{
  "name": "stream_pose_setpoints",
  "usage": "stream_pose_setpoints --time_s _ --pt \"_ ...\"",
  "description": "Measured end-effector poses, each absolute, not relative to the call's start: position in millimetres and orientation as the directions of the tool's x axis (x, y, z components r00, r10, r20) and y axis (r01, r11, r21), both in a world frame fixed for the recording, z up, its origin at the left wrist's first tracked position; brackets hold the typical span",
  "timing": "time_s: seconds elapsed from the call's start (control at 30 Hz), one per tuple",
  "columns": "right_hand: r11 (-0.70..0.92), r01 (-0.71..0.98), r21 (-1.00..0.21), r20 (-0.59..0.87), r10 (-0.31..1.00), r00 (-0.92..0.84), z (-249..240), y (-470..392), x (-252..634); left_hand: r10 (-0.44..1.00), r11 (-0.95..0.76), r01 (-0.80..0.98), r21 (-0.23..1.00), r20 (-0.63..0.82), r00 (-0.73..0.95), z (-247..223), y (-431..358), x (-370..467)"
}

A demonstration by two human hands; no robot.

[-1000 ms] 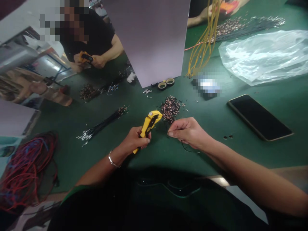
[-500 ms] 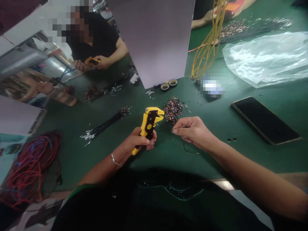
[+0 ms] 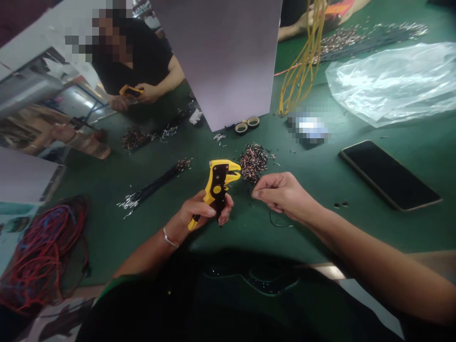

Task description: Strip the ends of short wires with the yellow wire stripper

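Note:
My left hand [image 3: 204,208] is wrapped round the handles of a yellow and black wire stripper [image 3: 218,183], its jaws pointing right. My right hand [image 3: 280,192] pinches a thin dark wire [image 3: 276,223] between thumb and fingertips, and the wire's tail curls down below the palm. The pinched end is mostly hidden by the fingers and sits a little to the right of the jaws, apart from them. Just beyond both hands lies a pile of short black and copper-coloured wire scraps [image 3: 253,161]. A bundle of black wires [image 3: 156,186] with bare ends rests to the left.
A grey upright panel [image 3: 228,61] stands ahead, with two tape rolls [image 3: 247,125] at its foot. To the right are a phone [image 3: 390,175] and a clear plastic bag [image 3: 392,83]. Red cables [image 3: 46,251] heap at the left. Co-workers sit across the table.
The wire stripper has opened wider at its handles and tilted slightly in my left hand. My right hand keeps its pinch on the wire. The whole view has shifted a little.

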State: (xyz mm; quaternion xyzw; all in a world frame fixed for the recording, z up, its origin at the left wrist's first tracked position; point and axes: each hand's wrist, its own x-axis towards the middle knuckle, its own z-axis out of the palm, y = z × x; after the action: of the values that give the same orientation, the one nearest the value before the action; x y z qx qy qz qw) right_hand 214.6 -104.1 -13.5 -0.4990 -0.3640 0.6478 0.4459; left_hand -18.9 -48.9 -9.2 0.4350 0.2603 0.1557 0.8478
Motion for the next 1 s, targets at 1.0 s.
stream_pose_setpoints --time_s 1.0 --pt "-0.357 -0.222 -0.907 -0.306 0.923 -0.234 -10.7 -109.3 205.3 0.524 0.399 0.120 0.909 -0.333 0.784 -10.4 -54.4 -15.4"
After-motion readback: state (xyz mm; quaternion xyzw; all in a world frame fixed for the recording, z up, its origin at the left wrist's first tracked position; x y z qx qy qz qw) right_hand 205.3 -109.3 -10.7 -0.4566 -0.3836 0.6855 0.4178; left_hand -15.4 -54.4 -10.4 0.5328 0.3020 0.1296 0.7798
